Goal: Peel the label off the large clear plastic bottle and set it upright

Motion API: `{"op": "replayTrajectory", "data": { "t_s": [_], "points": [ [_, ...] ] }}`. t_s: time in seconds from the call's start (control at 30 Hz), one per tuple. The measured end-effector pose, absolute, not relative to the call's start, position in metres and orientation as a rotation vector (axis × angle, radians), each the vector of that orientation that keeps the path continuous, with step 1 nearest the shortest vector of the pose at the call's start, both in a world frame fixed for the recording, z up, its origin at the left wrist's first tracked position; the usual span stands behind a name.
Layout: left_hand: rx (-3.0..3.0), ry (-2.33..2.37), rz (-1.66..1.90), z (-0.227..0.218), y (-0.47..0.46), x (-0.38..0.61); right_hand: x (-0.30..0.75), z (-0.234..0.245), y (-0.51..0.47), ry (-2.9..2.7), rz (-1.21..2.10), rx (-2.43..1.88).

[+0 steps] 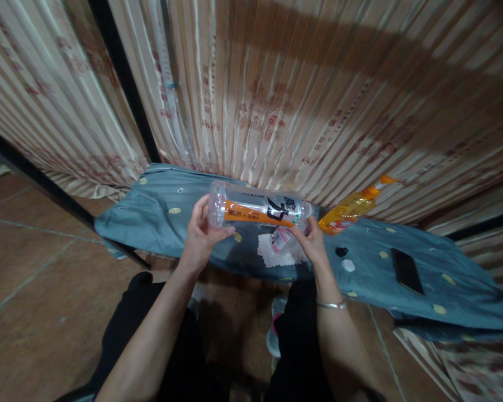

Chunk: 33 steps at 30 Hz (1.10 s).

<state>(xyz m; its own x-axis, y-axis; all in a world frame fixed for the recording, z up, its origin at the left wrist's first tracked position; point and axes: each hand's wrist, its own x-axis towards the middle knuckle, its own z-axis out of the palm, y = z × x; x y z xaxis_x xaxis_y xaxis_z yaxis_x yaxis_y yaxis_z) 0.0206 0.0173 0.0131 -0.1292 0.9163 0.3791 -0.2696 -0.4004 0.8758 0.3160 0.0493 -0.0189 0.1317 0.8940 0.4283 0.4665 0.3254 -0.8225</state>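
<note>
I hold a clear plastic cup (pixel 257 211) with an orange and black printed band sideways above a blue cloth-covered table (pixel 159 215). My left hand (pixel 201 231) is closed around its wide rim end. At the narrow base end my right hand (pixel 312 240) grips the cup and also pinches a small white crumpled piece (pixel 281 239), which I cannot make out. Under the cup a white napkin (pixel 272 255) lies on the cloth.
An orange bottle (pixel 350 207) with an orange spout lies on the table against the striped curtain (pixel 276 95). A black phone (pixel 407 271) lies flat at the right. Two small round pieces, one dark (pixel 341 252) and one white (pixel 348 265), sit near my right hand. Brown tiled floor (pixel 33 279) lies to the left.
</note>
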Motion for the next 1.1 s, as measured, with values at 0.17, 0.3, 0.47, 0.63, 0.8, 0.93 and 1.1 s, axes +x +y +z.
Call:
{"op": "replayTrajectory", "data": {
  "t_s": [0.17,0.3,0.47,0.63,0.8,0.93,1.1],
  "points": [
    [1.214,0.807,1.679,0.0137,0.0168,0.0210,0.3152,-0.0173,0.0488,-1.493,0.501,-1.318],
    [1.171,0.799,1.683,0.0160,0.0158,0.0224,0.3140,-0.0153,0.0480,-1.491,0.509,-1.305],
    [1.156,0.794,1.672,0.0171,0.0152,0.0227,0.3139,-0.0150,0.0477,-1.488,0.521,-1.300],
    [1.156,0.806,1.672,0.0167,0.0152,0.0221,0.3148,-0.0171,0.0483,-1.484,0.538,-1.293],
    [1.168,0.806,1.681,0.0153,0.0166,0.0220,0.3156,-0.0180,0.0488,-1.487,0.527,-1.294],
    [1.175,0.807,1.700,0.0150,0.0173,0.0221,0.3159,-0.0182,0.0488,-1.492,0.531,-1.280],
    [1.177,0.789,1.702,0.0157,0.0170,0.0222,0.3151,-0.0184,0.0491,-1.477,0.550,-1.270]
  ]
}}
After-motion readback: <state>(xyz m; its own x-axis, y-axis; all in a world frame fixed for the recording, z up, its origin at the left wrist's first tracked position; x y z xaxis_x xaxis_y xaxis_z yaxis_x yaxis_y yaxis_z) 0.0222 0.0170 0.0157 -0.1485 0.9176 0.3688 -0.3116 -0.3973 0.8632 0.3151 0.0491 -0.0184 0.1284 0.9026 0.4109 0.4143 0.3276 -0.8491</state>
